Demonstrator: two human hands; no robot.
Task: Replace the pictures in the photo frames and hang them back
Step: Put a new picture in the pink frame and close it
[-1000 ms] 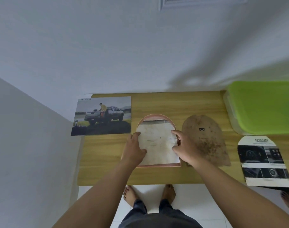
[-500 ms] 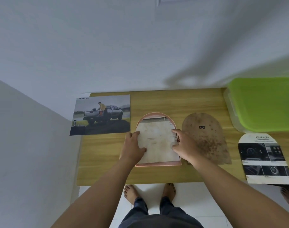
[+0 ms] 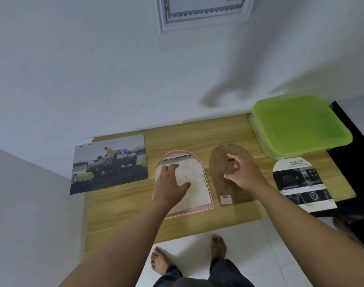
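1. while the left hand (image 3: 170,184) stays flat on the pale picture (image 3: 194,186) in the arched frame (image 3: 181,152), the right hand (image 3: 243,175) has left that picture and moved over to the brown backing board (image 3: 222,162) beside it.
2. a moment ago both hands were pushing the picture into the frame. now only one is, so i think the picture sits where it should and the back is the next thing to go on.
3. the left arm reaches straight out, palm down. its fingers (image 3: 172,167) are spread and loose, pressing, not gripping anything.
4. the right arm comes in from the right side, hand hanging over the board's round top. its fingers (image 3: 232,158) are bent and near the small dark hook, but i cannot tell if they have hold of the board yet.
5. the frame lies face down in the middle of the wooden counter (image 3: 197,131), with the board just to its right, close but not on it.
6. nothing is back on the wall, so there is a lot left to do.
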